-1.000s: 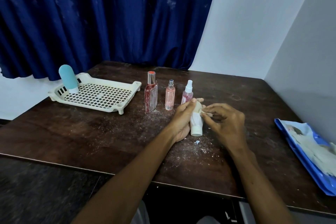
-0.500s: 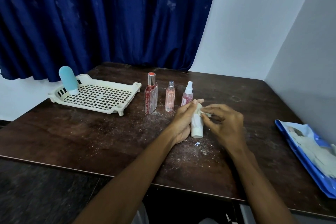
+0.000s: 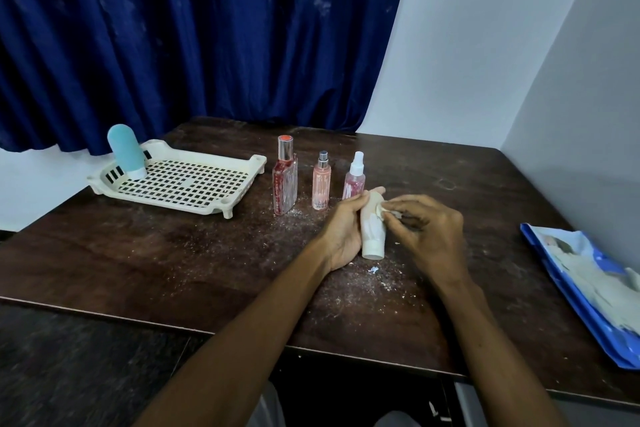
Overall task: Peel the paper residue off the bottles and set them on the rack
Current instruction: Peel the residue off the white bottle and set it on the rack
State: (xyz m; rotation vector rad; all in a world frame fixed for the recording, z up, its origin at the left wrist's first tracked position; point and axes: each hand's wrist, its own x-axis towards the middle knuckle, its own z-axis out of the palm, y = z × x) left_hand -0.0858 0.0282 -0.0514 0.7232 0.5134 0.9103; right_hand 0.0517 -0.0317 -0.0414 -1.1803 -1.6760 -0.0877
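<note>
We see a small cream-white plastic bottle lying lengthwise in the palm of the left hand, its flat cap end pointing toward us and hanging just above the dark wooden bench. The left hand is curled around the bottle's side, gripping it. The right hand is closed in a pinch on a scrap of whitish paper residue at the bottle's upper part, thumb and forefinger pressed together on it.

Just behind the hands stand three upright bottles in a row: a clear pink spray bottle with a white nozzle, partly hidden by the left fingertips; a slim pale-pink glass bottle with a silver sprayer; and a taller square glass bottle flecked with red, silver-collared and red-capped.

White paper crumbs are scattered over the bench below and around the hands.

Further left sits a cream plastic rack with a grid floor, and a teal rounded tube on a white cap stands in its far left corner.

At the right edge of the bench lies a blue-and-white plastic packet. A dark blue curtain hangs behind.
</note>
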